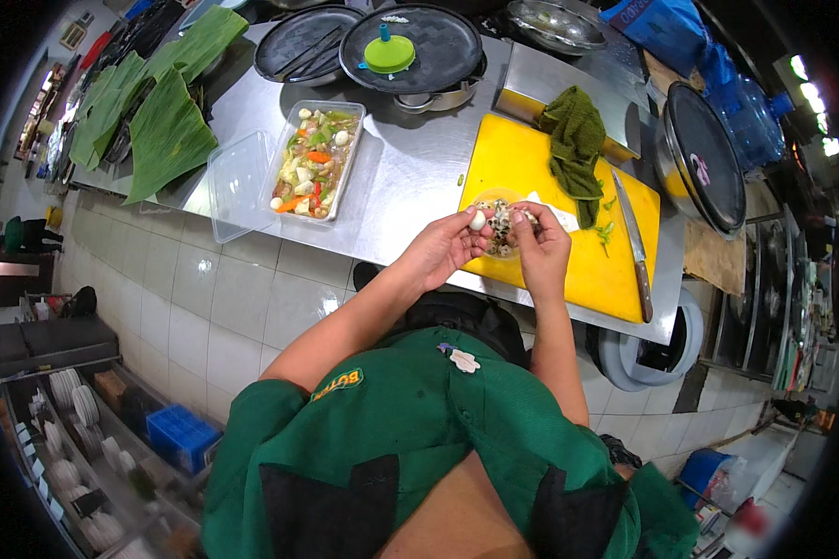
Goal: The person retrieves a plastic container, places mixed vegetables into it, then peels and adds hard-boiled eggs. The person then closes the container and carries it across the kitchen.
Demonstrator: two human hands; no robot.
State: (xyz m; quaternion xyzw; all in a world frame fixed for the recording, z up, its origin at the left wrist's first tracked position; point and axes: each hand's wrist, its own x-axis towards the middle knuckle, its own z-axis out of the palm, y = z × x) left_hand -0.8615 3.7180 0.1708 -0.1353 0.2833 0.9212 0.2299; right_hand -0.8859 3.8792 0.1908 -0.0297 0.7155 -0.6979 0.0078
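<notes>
Between the fingertips of my left hand (447, 245) is a small white peeled quail egg (477, 221). My right hand (544, 247) is closed beside it, its fingertips pinching what looks like a bit of speckled eggshell. Just beyond and between both hands, a small clear bowl (487, 198) holds dark-speckled quail eggshells (501, 230); my fingers partly hide it. The bowl rests on a yellow cutting board (503, 154). A white piece (561, 212), perhaps paper or cloth, lies right of the bowl.
A knife (632, 228) and green towel (571, 130) lie on the board's right. To the left stand a clear tub (357, 112) of mixed vegetables and white eggs, its lid (236, 177), and banana leaves (168, 130). Covered pans (438, 70) line the back; a lidded pot (704, 168) stands right.
</notes>
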